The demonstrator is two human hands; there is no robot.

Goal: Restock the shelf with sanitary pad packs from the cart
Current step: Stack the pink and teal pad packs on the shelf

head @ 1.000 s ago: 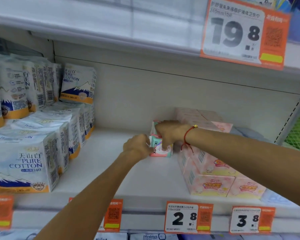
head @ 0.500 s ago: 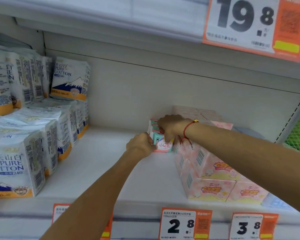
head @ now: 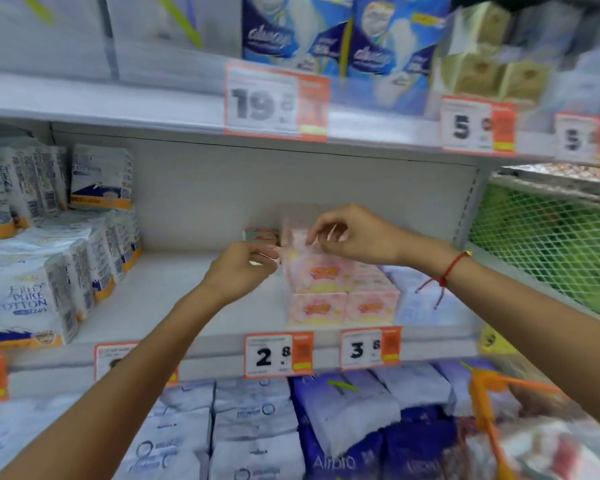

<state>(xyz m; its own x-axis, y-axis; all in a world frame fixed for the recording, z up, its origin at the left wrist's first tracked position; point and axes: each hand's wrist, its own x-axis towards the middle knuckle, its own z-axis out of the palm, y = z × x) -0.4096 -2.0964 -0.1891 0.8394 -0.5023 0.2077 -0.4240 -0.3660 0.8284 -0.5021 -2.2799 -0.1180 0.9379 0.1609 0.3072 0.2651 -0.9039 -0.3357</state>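
Up on the middle shelf (head: pixel 174 299), a small green and pink pad pack (head: pixel 261 236) stood far back, close to the back wall. It was just to the left of a stack of pink packs (head: pixel 321 278). From the head camera, both hands were in the air in front of the shelf. The left hand (head: pixel 238 273) was near the small pack but a bit in front of it, with its fingers bent in loosely. The picture was blurry there, so it looked like the hand held nothing, but that was hard to be sure of. The right hand (head: pixel 355 233) was above the top of the pink stack, with its fingers curled loosely and a gap under them. It had a red string bracelet (head: pixel 445 273) on the wrist. White and blue cotton packs (head: pixel 49 271) sat piled on the left side of the shelf. Orange price tags (head: pixel 278 355) hung on the shelf's front edge. Down in the right corner was an orange basket (head: pixel 482 403) with blurry things inside.
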